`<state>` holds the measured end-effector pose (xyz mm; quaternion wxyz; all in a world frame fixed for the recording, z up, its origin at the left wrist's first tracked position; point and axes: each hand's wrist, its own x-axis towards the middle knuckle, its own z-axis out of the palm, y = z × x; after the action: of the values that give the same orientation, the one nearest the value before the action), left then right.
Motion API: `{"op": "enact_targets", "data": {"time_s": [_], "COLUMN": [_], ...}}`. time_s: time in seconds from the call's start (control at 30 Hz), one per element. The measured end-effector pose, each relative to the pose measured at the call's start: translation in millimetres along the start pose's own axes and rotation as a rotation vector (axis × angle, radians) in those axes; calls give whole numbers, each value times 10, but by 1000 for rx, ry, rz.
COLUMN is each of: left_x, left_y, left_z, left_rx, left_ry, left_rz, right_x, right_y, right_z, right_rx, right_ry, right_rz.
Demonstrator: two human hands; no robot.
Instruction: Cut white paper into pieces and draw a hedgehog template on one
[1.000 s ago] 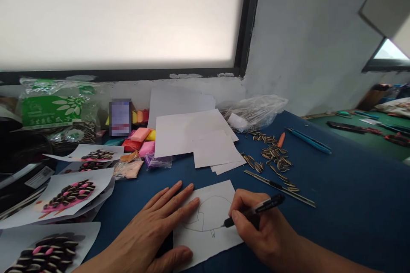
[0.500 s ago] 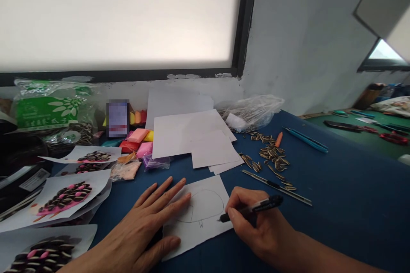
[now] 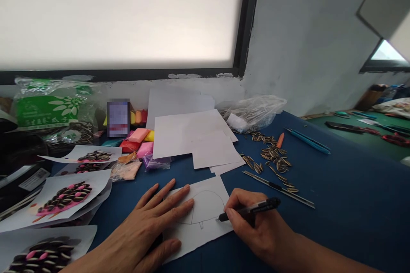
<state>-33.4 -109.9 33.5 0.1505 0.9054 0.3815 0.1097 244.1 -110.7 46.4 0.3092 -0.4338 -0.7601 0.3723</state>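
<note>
Below a dark-framed window point(image 3: 121, 13) stretches a blue worktop point(image 3: 339, 204). At its near side, a white sheet of paper point(image 3: 208, 209) lies slantwise between the hands, which are apart from each other. Fingers of the left hand point(image 3: 156, 222) are spread flat across its left part, covering some of a pencil-thin drawing: an arched outline with a straight base and a small forked mark below. At the sheet's right edge, the right hand point(image 3: 256, 222) is closed around a black pen point(image 3: 264, 205), whose tip points to the right end of the drawn base; whether it touches the paper cannot be told.

At far left stands a clear plastic bag with a green label point(image 3: 51, 108), striped sunflower seeds showing in its lower part. Near it, small clear packets hold purple point(image 3: 156, 162) and peach point(image 3: 128, 170) material, beside pink and red ones. Across the worktop, a crumpled transparent bag point(image 3: 259, 111) lies against the wall, its contents hard to make out, with loose sunflower seeds point(image 3: 275, 158) scattered in front of it.
</note>
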Motion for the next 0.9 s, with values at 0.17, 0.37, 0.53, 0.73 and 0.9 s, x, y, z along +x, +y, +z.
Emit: {"op": "enact_targets", "data": {"time_s": [0.17, 0.37, 0.53, 0.73, 0.9], "left_x": [6, 18, 29, 17, 48], "left_y": [16, 18, 22, -3, 23], "left_z": [-8, 4, -3, 10, -5], "left_rx": [17, 34, 31, 37, 42], "left_ry": [-10, -35, -52, -86, -49], "left_rz": [-21, -30, -29, -31, -27], "right_x": [2, 17, 12, 23, 22], "right_y": [26, 9, -3, -14, -43], "right_z": [-1, 3, -4, -22, -33], "right_rx": [0, -4, -3, 22, 36], "right_ry": [-15, -31, -43, -58, -69], "right_rz": [29, 52, 50, 58, 84]}}
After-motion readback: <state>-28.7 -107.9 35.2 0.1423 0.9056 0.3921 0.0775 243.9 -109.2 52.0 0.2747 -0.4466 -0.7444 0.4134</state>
